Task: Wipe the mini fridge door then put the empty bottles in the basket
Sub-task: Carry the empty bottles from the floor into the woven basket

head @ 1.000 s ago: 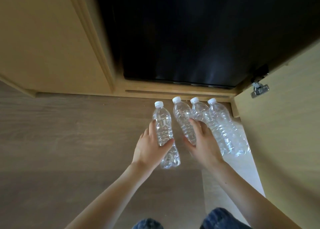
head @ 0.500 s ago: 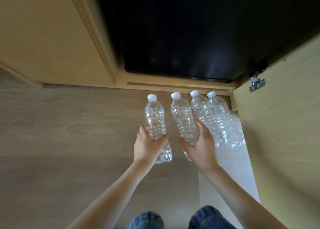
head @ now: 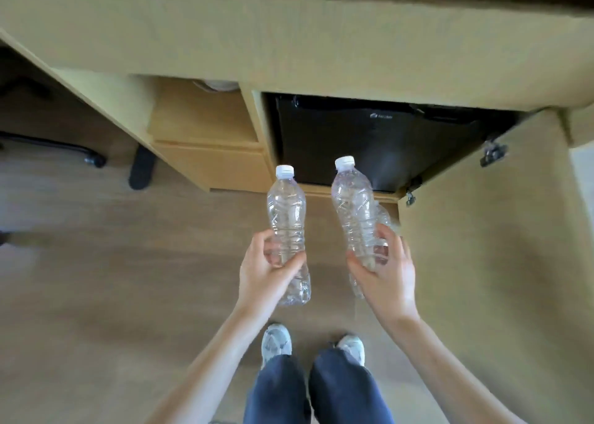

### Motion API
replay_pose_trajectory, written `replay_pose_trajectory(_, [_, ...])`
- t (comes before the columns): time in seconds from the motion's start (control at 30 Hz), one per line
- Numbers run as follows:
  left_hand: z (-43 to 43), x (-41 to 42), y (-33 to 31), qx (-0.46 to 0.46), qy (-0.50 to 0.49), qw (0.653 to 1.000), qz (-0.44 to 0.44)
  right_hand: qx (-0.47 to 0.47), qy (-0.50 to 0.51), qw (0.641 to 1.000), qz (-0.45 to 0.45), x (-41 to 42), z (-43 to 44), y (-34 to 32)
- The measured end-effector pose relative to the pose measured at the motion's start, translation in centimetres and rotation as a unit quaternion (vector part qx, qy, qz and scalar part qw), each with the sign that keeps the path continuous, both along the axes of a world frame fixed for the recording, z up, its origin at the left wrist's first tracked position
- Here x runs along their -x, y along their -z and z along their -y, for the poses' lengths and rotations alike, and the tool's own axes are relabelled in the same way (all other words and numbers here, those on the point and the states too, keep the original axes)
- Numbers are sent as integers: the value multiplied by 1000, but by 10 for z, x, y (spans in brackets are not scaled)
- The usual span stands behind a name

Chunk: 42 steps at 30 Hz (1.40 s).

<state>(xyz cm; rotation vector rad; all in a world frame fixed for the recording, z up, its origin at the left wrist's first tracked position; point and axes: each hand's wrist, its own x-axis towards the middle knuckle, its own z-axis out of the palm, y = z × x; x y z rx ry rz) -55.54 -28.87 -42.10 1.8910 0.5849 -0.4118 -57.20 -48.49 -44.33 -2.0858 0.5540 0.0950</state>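
While the person stands on the wooden floor [head: 112, 279] looking down, each hand carries one clear, empty water bottle in the air in front of the black mini fridge door [head: 369, 144]. The left hand [head: 266, 272] has fingers and thumb curled round the lower half of the left bottle [head: 287, 211], whose white cap points away from the body; its base sticks out below the palm. The right hand [head: 385, 275] wraps the lower part of the right bottle [head: 353, 205] in the same way, and this bottle leans slightly left at the top. Just behind it, part of a third clear bottle [head: 384, 215] shows beside the fingers; whether it stands on the floor or is held too, I cannot tell. The fridge sits in a light wood cabinet under a desk top [head: 289, 44], with the cabinet door [head: 482, 247] swung open on the right. A drawer unit [head: 209, 163] stands left of the fridge, and a black chair base [head: 141, 169] farther left. Pale sneakers [head: 276, 341] show at the bottom.
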Motion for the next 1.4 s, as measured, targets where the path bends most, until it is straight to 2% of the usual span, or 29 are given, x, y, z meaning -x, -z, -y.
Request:
replay_pose_trajectory(0.17, [8, 31, -195, 18, -7, 1000, 14, -15, -17, 1000, 6, 24, -8, -196])
replay_pose_trajectory(0.3, [19, 54, -323, 36, -5, 997, 61, -15, -20, 998, 56, 44, -3, -322])
replay_pose_trajectory(0.57, [35, 65, -461, 66, -5, 980, 190, -43, -2, 983, 176, 53, 18, -456])
replay_pose_trajectory(0.7, [42, 70, -490, 95, -10, 967, 235, -43, 0, 972, 231, 61, 29, -484])
replay_pose_trajectory(1.0, [55, 78, -482, 102, 13, 966, 238, -29, 31, 966, 257, 83, 44, -490])
replay_pose_trajectory(1.2, [70, 62, -494, 117, 148, 951, 246, 1, 144, 952, 271, 115, 55, -499])
replay_pose_trajectory(1.4, [94, 59, -504, 184, 333, 903, 196, 60, 326, 898, 289, 180, 45, -503])
